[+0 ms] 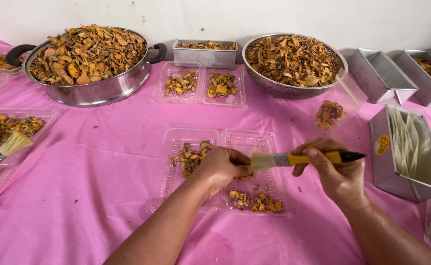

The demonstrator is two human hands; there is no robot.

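My right hand (335,172) grips a paintbrush (299,159) with a yellow-and-black handle, held level, its pale bristles pointing left. Those bristles touch my left hand (222,164), which is closed over a small dried orange slice above an open clear plastic clamshell tray (247,142). The tray's left half holds a pile of dried slices (191,156). Its right half has a smaller heap of dried slices (257,201) near the front edge.
A steel pot (92,91) and a mesh colander (279,88) heaped with dried slices stand at the back. Between them lie a metal tin (203,58) and another clamshell (200,86). Metal tins (382,157) sit right; a second brush (1,151) lies left on the pink cloth.
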